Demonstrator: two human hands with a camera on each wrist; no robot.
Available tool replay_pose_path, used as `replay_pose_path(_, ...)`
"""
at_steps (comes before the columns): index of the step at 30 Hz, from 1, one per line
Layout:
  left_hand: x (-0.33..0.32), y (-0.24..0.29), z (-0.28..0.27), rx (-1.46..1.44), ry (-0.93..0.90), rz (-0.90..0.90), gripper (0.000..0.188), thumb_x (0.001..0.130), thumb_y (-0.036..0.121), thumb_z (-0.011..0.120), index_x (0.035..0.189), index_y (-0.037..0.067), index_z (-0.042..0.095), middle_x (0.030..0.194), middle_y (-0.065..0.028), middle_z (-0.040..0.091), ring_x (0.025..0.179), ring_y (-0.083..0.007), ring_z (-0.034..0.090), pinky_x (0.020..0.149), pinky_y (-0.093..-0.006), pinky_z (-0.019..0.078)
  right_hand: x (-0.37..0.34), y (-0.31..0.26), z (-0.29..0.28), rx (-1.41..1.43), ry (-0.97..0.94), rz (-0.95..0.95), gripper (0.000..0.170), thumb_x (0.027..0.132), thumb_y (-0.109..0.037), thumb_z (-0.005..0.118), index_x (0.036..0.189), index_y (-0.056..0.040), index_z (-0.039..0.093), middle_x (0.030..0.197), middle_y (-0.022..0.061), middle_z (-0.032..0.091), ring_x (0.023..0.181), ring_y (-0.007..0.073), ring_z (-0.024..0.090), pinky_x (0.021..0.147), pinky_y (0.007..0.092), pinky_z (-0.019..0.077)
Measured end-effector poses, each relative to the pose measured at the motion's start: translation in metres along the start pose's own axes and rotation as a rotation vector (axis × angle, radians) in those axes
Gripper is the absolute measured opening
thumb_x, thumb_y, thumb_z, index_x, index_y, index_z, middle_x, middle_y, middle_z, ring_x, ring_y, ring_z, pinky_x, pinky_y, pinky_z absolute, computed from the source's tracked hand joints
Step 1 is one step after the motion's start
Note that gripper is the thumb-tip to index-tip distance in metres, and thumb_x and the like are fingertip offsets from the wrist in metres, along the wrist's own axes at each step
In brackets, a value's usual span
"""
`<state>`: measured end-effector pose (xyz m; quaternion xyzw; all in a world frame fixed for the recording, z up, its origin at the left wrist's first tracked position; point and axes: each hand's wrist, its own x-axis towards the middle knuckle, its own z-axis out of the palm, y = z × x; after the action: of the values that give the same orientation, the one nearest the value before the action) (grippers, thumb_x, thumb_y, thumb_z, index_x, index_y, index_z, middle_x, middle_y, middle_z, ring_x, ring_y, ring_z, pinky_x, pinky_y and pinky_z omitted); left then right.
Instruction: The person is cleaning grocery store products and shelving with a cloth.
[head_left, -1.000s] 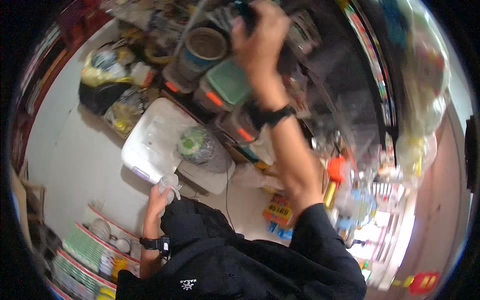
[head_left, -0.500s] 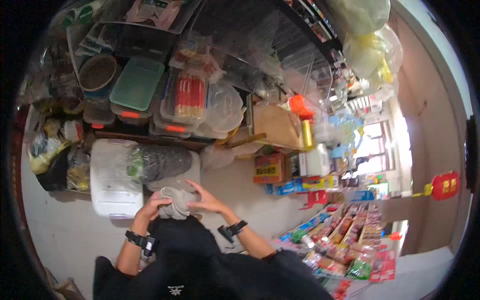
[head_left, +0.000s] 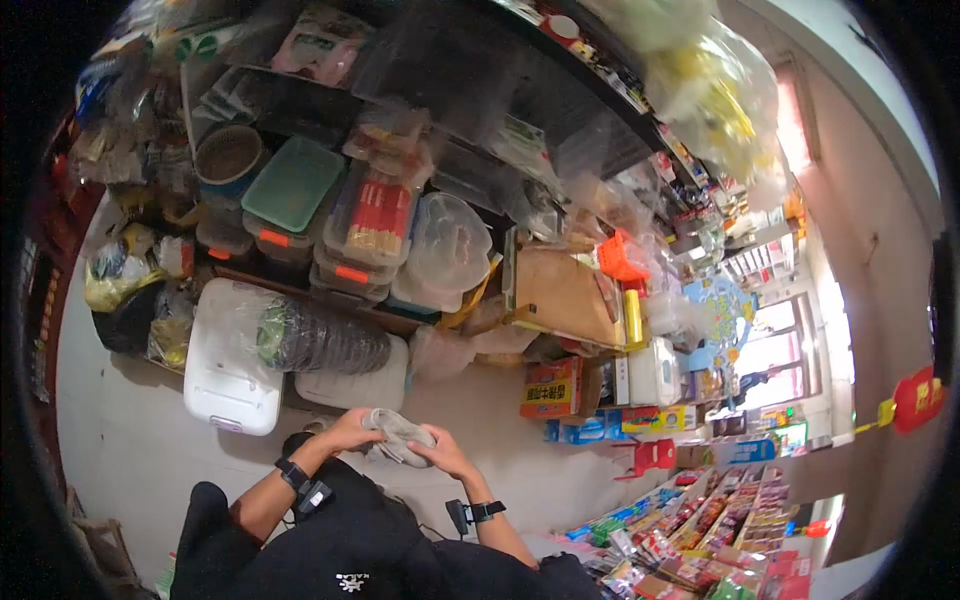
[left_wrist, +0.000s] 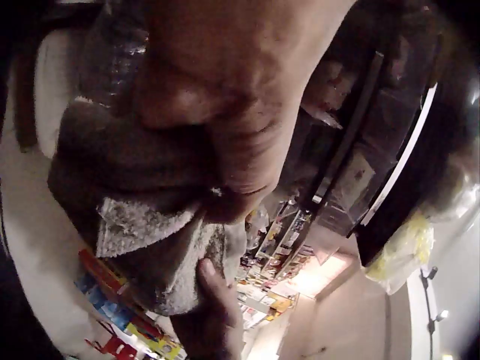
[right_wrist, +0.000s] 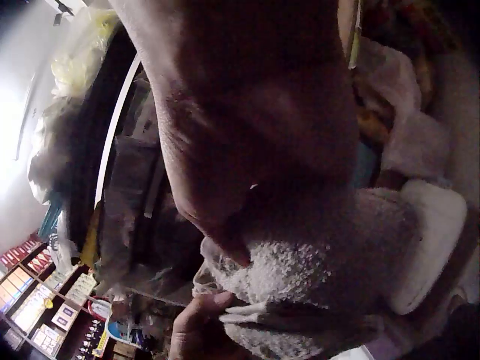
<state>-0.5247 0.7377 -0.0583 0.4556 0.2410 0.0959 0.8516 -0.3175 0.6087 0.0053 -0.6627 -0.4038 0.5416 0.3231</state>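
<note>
A bunched grey cloth (head_left: 396, 440) with a rough towel-like weave is held in front of the body, above the floor. The left hand (head_left: 350, 432) grips one end of it, and the right hand (head_left: 445, 455) grips the other. Seen from the left wrist, the left thumb presses on the folded cloth (left_wrist: 146, 225), with the right thumb on its far edge. In the right wrist view, layered folds of the cloth (right_wrist: 292, 277) show below the right hand (right_wrist: 255, 127). Most fingers are hidden behind the fabric.
Ahead on the floor are a white plastic bin (head_left: 232, 395) and a plastic-wrapped dark bundle (head_left: 335, 340). Behind them stand lidded tubs, one with a green lid (head_left: 293, 187). A cardboard box (head_left: 552, 388) sits to the right, with packaged goods (head_left: 700, 520) nearer.
The right hand has come down from over the shelf tubs to the cloth and now grips it. The left hand has kept hold of the cloth. The head view has turned right.
</note>
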Motion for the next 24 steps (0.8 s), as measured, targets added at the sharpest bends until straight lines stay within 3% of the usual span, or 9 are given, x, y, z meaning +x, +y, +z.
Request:
replay_pose_path(2, -0.006, -0.009, 0.019, 0.148, 0.052, -0.017, 0.037, 0.076, 0.009, 0.074, 0.112, 0.000, 0.067, 0.101, -0.0043, 0.071, 0.093, -0.0125, 0.063, 0.084, -0.0298, 0.0506, -0.018, -0.005, -0.005, -0.131, 0.001, -0.106, 0.028, 0.090, -0.027, 0.071, 0.102, -0.0034, 0.063, 0.085, -0.0015, 0.061, 0.076, 0.0053, 0.052, 0.064, 0.0246, 0.0442)
replay_pose_path(3, -0.005, -0.014, 0.027, 0.173, 0.046, -0.030, 0.037, 0.076, 0.009, 0.074, 0.112, 0.000, 0.067, 0.101, -0.0043, 0.071, 0.093, -0.0125, 0.063, 0.084, -0.0298, 0.0506, -0.029, -0.012, -0.012, -0.112, -0.062, 0.021, 0.026, 0.089, -0.025, 0.070, 0.097, -0.0019, 0.061, 0.079, 0.0018, 0.057, 0.075, 0.0086, 0.052, 0.067, 0.0273, 0.0446)
replay_pose_path(4, -0.001, -0.019, 0.036, 0.357, 0.082, -0.006, 0.039, 0.074, 0.009, 0.073, 0.111, 0.002, 0.068, 0.098, -0.0072, 0.072, 0.091, -0.0161, 0.066, 0.083, -0.0316, 0.0513, -0.036, -0.005, -0.015, -0.091, -0.054, 0.009, 0.026, 0.089, -0.025, 0.070, 0.097, -0.0019, 0.061, 0.079, 0.0018, 0.057, 0.075, 0.0086, 0.052, 0.067, 0.0273, 0.0446)
replay_pose_path(6, 0.001, -0.031, 0.054, 0.558, 0.112, 0.008, 0.040, 0.071, 0.009, 0.073, 0.111, 0.003, 0.068, 0.095, -0.0101, 0.073, 0.089, -0.0196, 0.068, 0.081, -0.0334, 0.0520, -0.053, 0.013, -0.020, -0.199, 0.131, -0.286, 0.028, 0.088, -0.024, 0.070, 0.093, -0.0005, 0.057, 0.077, 0.0051, 0.052, 0.075, 0.0129, 0.050, 0.070, 0.0303, 0.0447)
replay_pose_path(9, 0.011, -0.038, 0.089, 0.822, 0.167, 0.232, 0.034, 0.070, 0.011, 0.069, 0.104, 0.006, 0.068, 0.095, -0.0186, 0.069, 0.095, -0.0390, 0.064, 0.081, -0.0435, 0.0512, -0.083, 0.027, -0.038, -0.126, 0.148, -0.288, 0.027, 0.087, -0.022, 0.070, 0.088, -0.0002, 0.053, 0.076, 0.0073, 0.050, 0.076, 0.0138, 0.048, 0.072, 0.0318, 0.0442)
replay_pose_path(13, 0.018, -0.029, 0.151, 0.952, 0.270, 0.153, 0.026, 0.073, 0.006, 0.063, 0.098, 0.004, 0.067, 0.093, -0.0184, 0.069, 0.093, -0.0389, 0.065, 0.079, -0.0461, 0.0501, -0.125, 0.059, -0.061, -0.143, 0.262, -0.295, 0.025, 0.085, -0.017, 0.071, 0.086, -0.0006, 0.052, 0.076, 0.0073, 0.050, 0.075, 0.0123, 0.047, 0.070, 0.0312, 0.0442)
replay_pose_path(16, 0.031, -0.031, 0.180, 1.091, 0.320, 0.238, 0.025, 0.074, 0.002, 0.056, 0.096, 0.004, 0.067, 0.091, -0.0198, 0.068, 0.091, -0.0408, 0.064, 0.077, -0.0479, 0.0490, -0.159, 0.087, -0.081, -0.151, 0.387, -0.270, 0.025, 0.084, -0.016, 0.072, 0.085, -0.0011, 0.052, 0.075, 0.0070, 0.051, 0.075, 0.0121, 0.047, 0.069, 0.0305, 0.0441)
replay_pose_path(20, 0.042, -0.036, 0.219, 1.062, 0.217, 0.325, 0.030, 0.073, 0.001, 0.053, 0.100, 0.005, 0.066, 0.088, -0.0224, 0.067, 0.088, -0.0433, 0.064, 0.075, -0.0514, 0.0481, -0.201, 0.120, -0.098, -0.096, 0.498, -0.215, 0.025, 0.082, -0.015, 0.073, 0.083, -0.0020, 0.052, 0.073, 0.0055, 0.051, 0.073, 0.0130, 0.048, 0.068, 0.0298, 0.0438)
replay_pose_path(24, 0.055, -0.046, 0.253, 1.271, 0.133, 0.318, 0.031, 0.077, 0.009, 0.052, 0.105, 0.004, 0.063, 0.087, -0.0243, 0.067, 0.085, -0.0441, 0.064, 0.076, -0.0526, 0.0495, -0.225, 0.161, -0.111, 0.013, 0.628, -0.148, 0.022, 0.082, -0.011, 0.072, 0.082, -0.0014, 0.052, 0.074, 0.0038, 0.052, 0.073, 0.0122, 0.048, 0.069, 0.0296, 0.0436)
